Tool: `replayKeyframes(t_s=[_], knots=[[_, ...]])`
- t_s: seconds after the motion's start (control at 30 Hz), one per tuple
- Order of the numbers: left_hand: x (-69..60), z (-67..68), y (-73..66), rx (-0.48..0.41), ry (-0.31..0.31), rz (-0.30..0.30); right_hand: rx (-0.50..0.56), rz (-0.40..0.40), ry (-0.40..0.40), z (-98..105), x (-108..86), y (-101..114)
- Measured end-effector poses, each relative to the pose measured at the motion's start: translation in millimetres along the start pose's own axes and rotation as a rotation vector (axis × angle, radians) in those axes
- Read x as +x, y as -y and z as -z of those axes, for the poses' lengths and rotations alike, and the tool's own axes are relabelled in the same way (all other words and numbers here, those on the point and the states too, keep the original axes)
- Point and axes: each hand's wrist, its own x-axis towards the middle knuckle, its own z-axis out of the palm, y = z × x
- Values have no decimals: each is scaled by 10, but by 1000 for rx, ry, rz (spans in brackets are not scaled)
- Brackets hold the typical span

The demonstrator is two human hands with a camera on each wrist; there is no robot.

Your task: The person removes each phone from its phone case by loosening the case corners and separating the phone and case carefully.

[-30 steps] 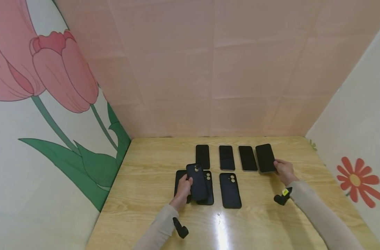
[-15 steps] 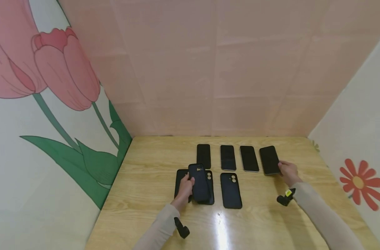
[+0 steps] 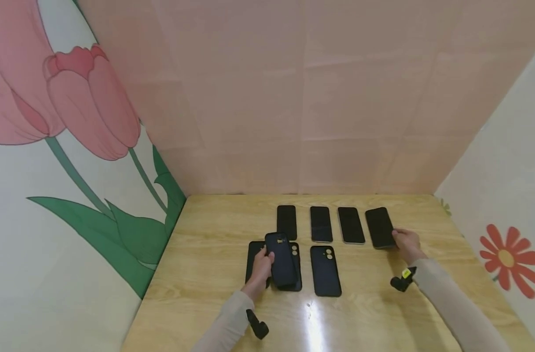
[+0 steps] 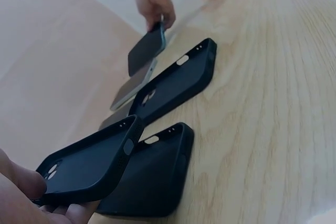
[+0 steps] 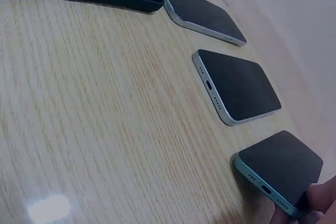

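My left hand [image 3: 260, 269] pinches a dark phone case [image 3: 280, 260] by its left edge, thumb on the inner face, as the left wrist view shows. It is raised and tilted above a second dark case [image 3: 298, 274]. Another dark case-like piece [image 3: 252, 256] lies partly hidden behind that hand. My right hand [image 3: 407, 245] pinches a phone [image 5: 281, 169] with a black screen and green sides by its lower right corner. In the right wrist view, the end of this phone near the hand looks lifted off the table.
Three more black-screened phones, the left one [image 3: 287, 222], the middle one [image 3: 322, 224] and the right one [image 3: 351, 225], lie in a row toward the back wall. A separate dark case [image 3: 325, 272] lies before them on the wooden table [image 3: 197, 313]. Walls rise at back and sides.
My right hand has shifted slightly right and nearer with the phone, away from the neighbouring phone. The case in my left hand has turned a little; that hand has barely moved.
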Motion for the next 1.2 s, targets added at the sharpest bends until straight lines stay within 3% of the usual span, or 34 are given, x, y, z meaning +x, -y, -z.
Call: replayKeyframes(t_s=[0.17, 0.6, 0.77, 1.2], knots=[[4, -69, 32, 2, 4, -21, -33, 38, 0, 7, -22, -15], [-9, -109, 37, -8, 10, 12, 27, -54, -120, -27, -5, -22], [-9, -101, 47, 0, 20, 1, 50, -86, -127, -8, -4, 19], [-38, -90, 40, 15, 47, 13, 43, -54, -115, 46, -30, 43]])
